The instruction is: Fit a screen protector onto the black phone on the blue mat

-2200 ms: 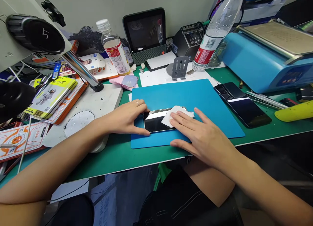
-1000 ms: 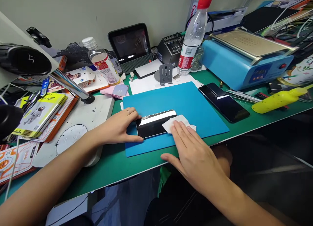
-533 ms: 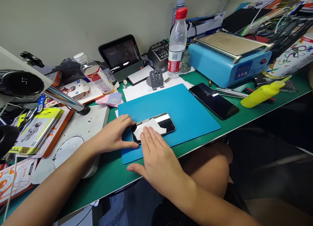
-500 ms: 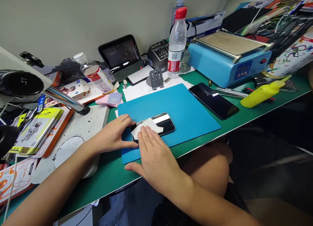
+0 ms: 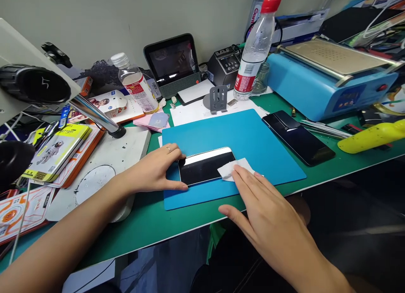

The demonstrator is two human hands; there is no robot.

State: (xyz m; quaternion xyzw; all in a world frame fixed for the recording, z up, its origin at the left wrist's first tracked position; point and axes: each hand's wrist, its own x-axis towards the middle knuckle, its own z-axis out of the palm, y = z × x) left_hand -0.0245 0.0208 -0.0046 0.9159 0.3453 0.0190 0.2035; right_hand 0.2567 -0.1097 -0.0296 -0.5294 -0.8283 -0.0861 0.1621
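Observation:
A black phone (image 5: 202, 169) lies screen up on the blue mat (image 5: 234, 137). My left hand (image 5: 156, 170) cups the phone's left end, with fingers above it and thumb below, holding it in place. My right hand (image 5: 262, 204) lies flat with fingers stretched out, pressing a white wipe (image 5: 232, 168) onto the phone's right end. A ring shows on one finger of my left hand.
A second dark phone (image 5: 297, 137) lies right of the mat, beside tweezers (image 5: 322, 128) and a yellow squeeze bottle (image 5: 373, 137). A blue heating machine (image 5: 329, 77), two water bottles (image 5: 255, 48), a small screen (image 5: 172, 65) and a microscope base (image 5: 104, 162) ring the mat.
My right hand slid the wipe from the phone's left part to its right end. My left hand kept its hold. The camera view shifted a little.

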